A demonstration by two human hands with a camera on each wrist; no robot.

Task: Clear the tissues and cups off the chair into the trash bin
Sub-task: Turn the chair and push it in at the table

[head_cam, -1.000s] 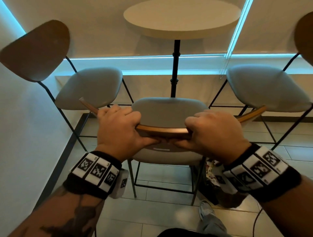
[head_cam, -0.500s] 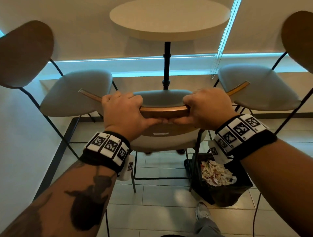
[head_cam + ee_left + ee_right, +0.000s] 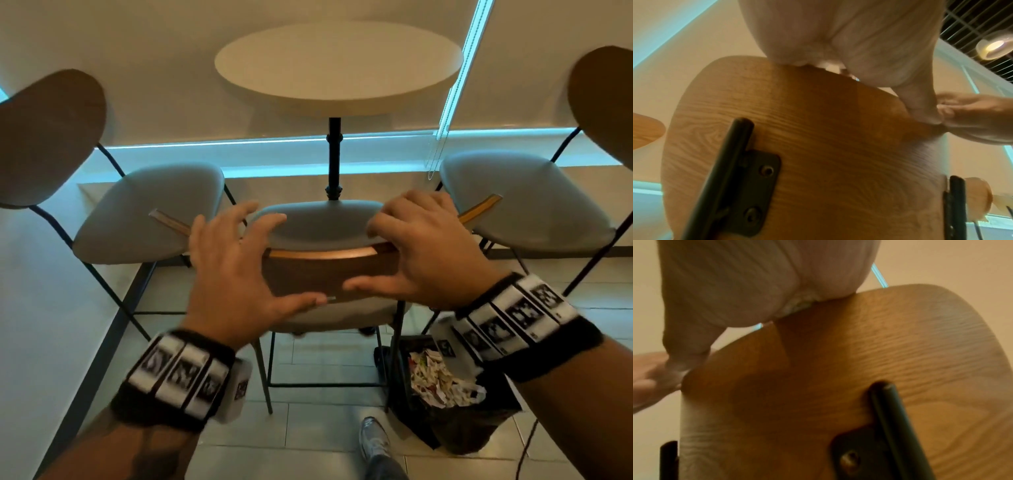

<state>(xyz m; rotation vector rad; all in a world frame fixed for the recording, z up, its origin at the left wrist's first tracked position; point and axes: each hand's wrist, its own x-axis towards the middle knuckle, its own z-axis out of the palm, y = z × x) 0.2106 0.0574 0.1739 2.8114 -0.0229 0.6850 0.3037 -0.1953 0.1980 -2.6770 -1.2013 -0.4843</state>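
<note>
The middle chair's grey seat (image 3: pixel 318 222) shows nothing lying on it; its wooden backrest (image 3: pixel 329 270) faces me. My left hand (image 3: pixel 253 267) hovers over the backrest's left part with fingers spread, and the thumb lies against the rear face. My right hand (image 3: pixel 407 260) mirrors it on the right part, fingers loosely spread above the top edge. The wrist views show each palm just over the backrest (image 3: pixel 818 146) (image 3: pixel 859 361). A black-bagged trash bin (image 3: pixel 479 421) with crumpled paper inside stands on the floor at lower right.
A round table (image 3: pixel 339 65) on a black post stands beyond the chair. A matching chair (image 3: pixel 147 212) stands to the left and another (image 3: pixel 524 198) to the right. A wall runs along the left. My shoe (image 3: pixel 375 442) is beside the bin.
Both hands gripped the backrest and the chair slid away toward the table. Now the fingers have opened and let go of the top edge.
</note>
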